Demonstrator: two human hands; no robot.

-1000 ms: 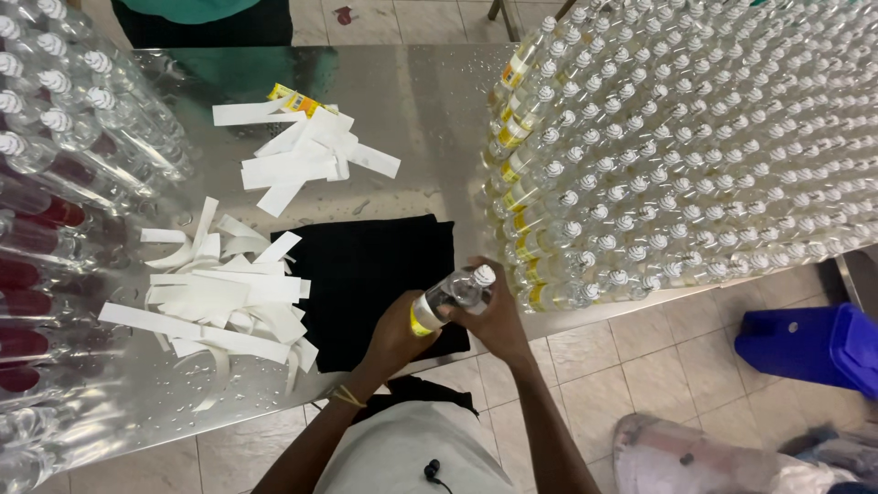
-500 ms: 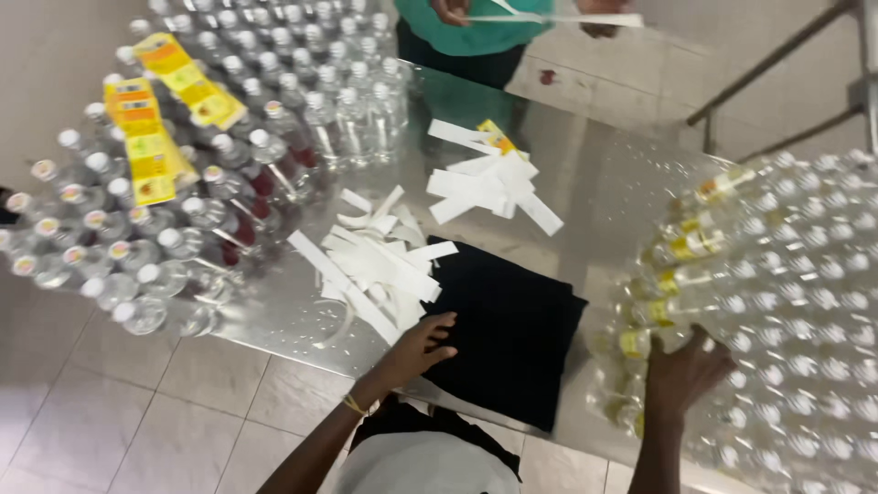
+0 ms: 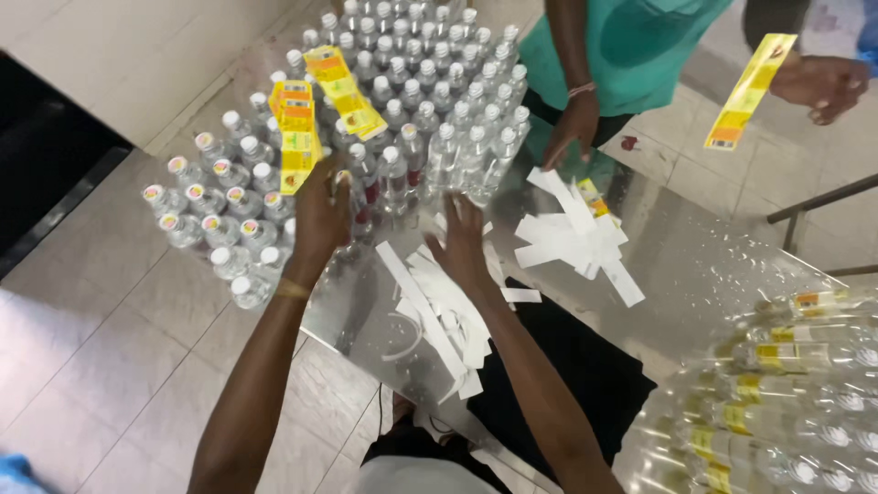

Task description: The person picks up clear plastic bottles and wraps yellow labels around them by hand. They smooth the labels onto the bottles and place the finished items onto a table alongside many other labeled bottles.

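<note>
Fingers of right hand [image 3: 462, 240] spread flat, palm down on the near pile of white backing strips [image 3: 444, 316]; nothing gripped. Left hand [image 3: 322, 215] reaches among unlabelled clear bottles [image 3: 402, 101] at far left, below yellow label strips [image 3: 315, 114]; grip cannot be told. Steel table [image 3: 695, 265] carries all. Black cloth [image 3: 576, 375] lies near right. Second strip pile [image 3: 576, 233] farther right, under another person's hand [image 3: 574, 128].

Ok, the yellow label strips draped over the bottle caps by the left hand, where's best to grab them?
Pinch the lower end of the yellow label strips, which overhangs the caps just above the left hand. Come from the near side, below, since the clear bottles crowd behind. The strips lie flat, so a fingertip pinch likely suits.
</note>
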